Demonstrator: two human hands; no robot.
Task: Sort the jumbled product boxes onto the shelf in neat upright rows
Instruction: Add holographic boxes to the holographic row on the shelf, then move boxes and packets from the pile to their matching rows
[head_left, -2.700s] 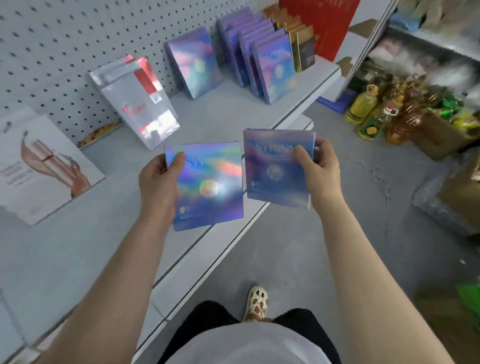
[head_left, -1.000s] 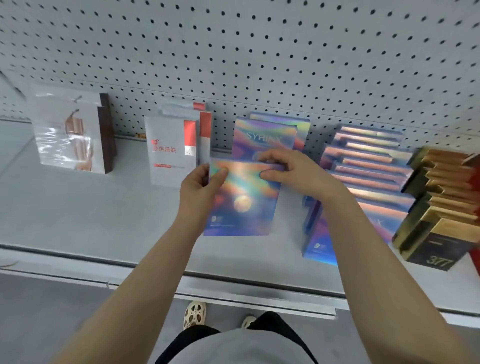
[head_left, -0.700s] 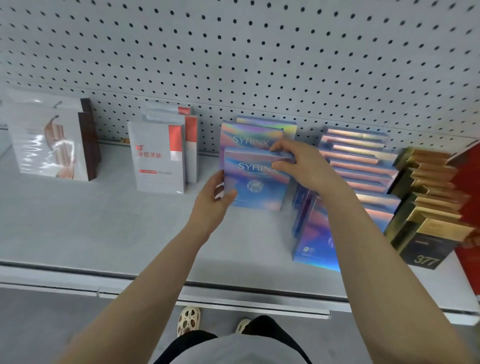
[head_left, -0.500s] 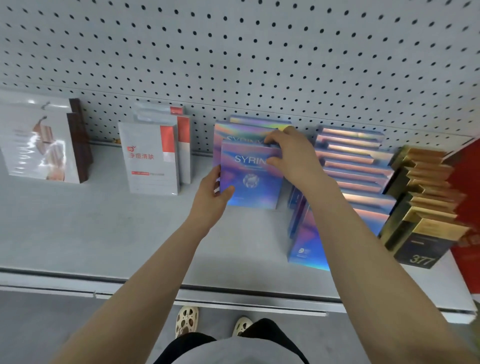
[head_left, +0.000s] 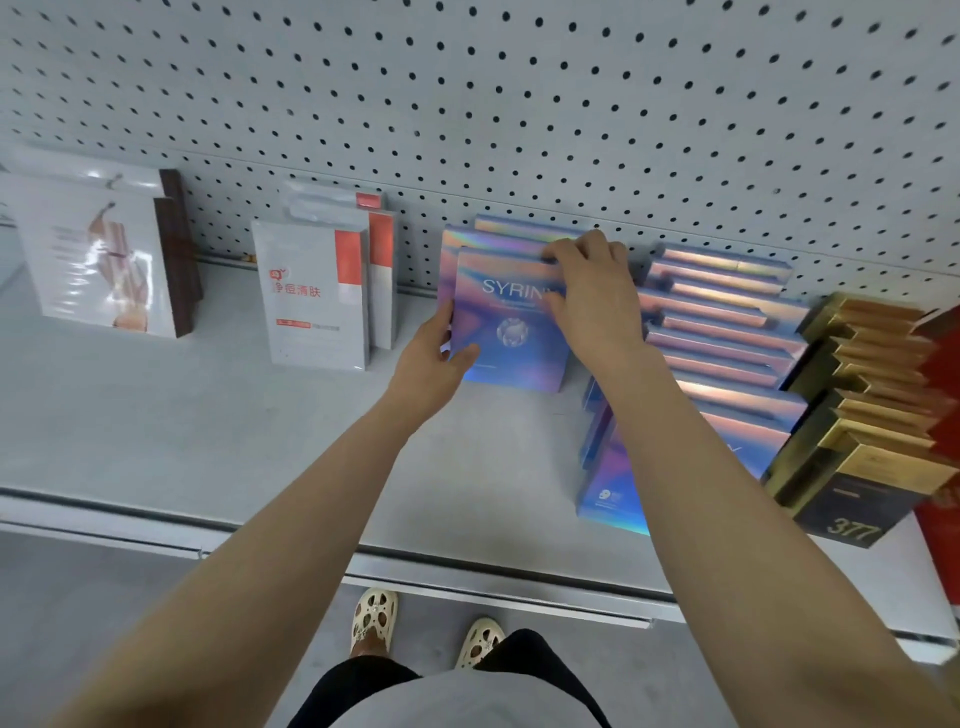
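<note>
A holographic blue SYRINX box (head_left: 511, 338) stands upright on the grey shelf (head_left: 208, 441), at the front of a short row of like boxes (head_left: 493, 240) against the pegboard. My left hand (head_left: 434, 358) grips its lower left edge, thumb on the front face. My right hand (head_left: 589, 296) grips its top right corner, fingers curled over the top edge. Just to the right, a longer row of the same holographic boxes (head_left: 722, 332) runs toward the shelf's front.
White boxes with red corners (head_left: 311, 296) stand left of the SYRINX row. Farther left are white and brown boxes (head_left: 109, 260). Gold and black boxes (head_left: 872, 415) line the right end. The shelf's front lip (head_left: 467, 577) runs below my arms.
Both hands carried the boxes from in front of me to the shelf. The front box went from tilted to standing upright against the row and slid slightly back.
</note>
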